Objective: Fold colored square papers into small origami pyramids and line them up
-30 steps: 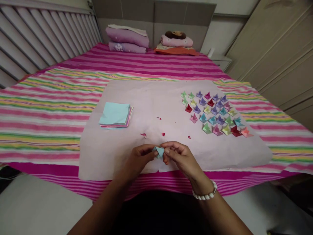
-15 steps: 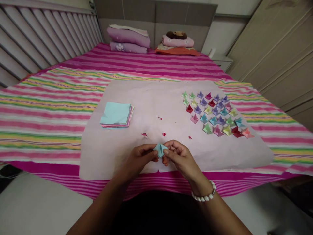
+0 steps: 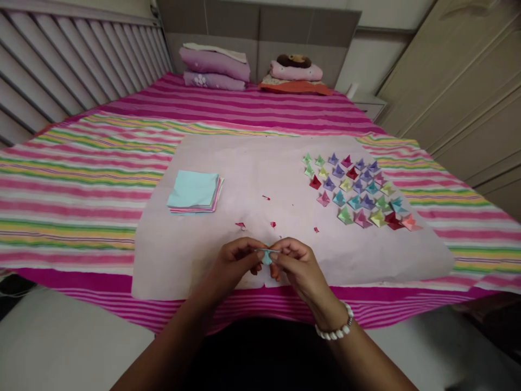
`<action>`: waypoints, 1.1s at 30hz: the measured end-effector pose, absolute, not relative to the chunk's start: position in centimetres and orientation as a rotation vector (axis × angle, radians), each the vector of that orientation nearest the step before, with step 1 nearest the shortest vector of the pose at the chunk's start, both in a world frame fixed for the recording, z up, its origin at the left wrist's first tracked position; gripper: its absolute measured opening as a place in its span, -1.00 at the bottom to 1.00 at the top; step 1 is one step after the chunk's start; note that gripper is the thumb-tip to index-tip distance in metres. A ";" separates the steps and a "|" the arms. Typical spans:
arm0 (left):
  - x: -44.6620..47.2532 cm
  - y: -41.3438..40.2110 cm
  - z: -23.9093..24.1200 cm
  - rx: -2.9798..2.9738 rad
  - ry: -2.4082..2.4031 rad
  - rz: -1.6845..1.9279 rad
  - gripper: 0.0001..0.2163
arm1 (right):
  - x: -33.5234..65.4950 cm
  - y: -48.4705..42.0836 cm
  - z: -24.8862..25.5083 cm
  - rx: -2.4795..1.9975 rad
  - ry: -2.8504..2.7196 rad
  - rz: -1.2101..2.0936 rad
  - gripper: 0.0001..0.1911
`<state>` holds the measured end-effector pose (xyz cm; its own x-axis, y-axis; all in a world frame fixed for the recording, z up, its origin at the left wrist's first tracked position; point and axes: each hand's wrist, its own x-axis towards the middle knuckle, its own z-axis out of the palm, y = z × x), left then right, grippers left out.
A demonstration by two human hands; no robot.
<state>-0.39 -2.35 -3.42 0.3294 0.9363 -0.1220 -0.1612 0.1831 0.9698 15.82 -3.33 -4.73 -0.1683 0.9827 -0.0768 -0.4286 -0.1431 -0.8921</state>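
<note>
A small piece of folded light-blue paper is pinched between both hands, just above the near part of the pale sheet. My left hand grips its left side between thumb and fingers. On its right side my right hand, with a white bead bracelet at the wrist, does the same. The fingers cover much of the paper. Several small folded paper shapes in many colours stand in rows at the right. At the left lies a stack of square paper, light blue on top.
Red paper scraps lie scattered beyond my hands. The sheet rests on a striped bed cover. Folded purple bedding and a pink pile sit by the headboard. A slatted rail runs along the left.
The light-blue paper has tilted between my fingers, so its pointed top now appears as a thin, flat edge. Both hands still grip it in nearly the same place.
</note>
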 end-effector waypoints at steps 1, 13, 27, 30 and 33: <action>-0.4 -2.4 -3.5 1.056 0.875 0.954 -0.86 | 15.9 -3.4 -4.7 -0.852 -0.907 1.564 -0.93; -0.3 -3.0 -2.5 1.310 1.076 0.942 -0.84 | 16.6 -3.7 -4.6 -0.877 -1.139 1.447 -0.87; -0.1 -3.1 -2.5 1.371 1.068 0.997 -0.85 | 16.1 -4.1 -3.7 -1.041 -1.156 1.147 -0.70; -0.3 -3.2 -2.4 1.554 1.021 1.100 -0.93 | 16.2 -4.3 -3.8 -0.993 -1.249 1.088 -0.78; -0.5 -3.4 -2.5 1.705 0.975 1.206 -0.91 | 16.6 -4.5 -3.7 -0.919 -1.396 0.966 -0.90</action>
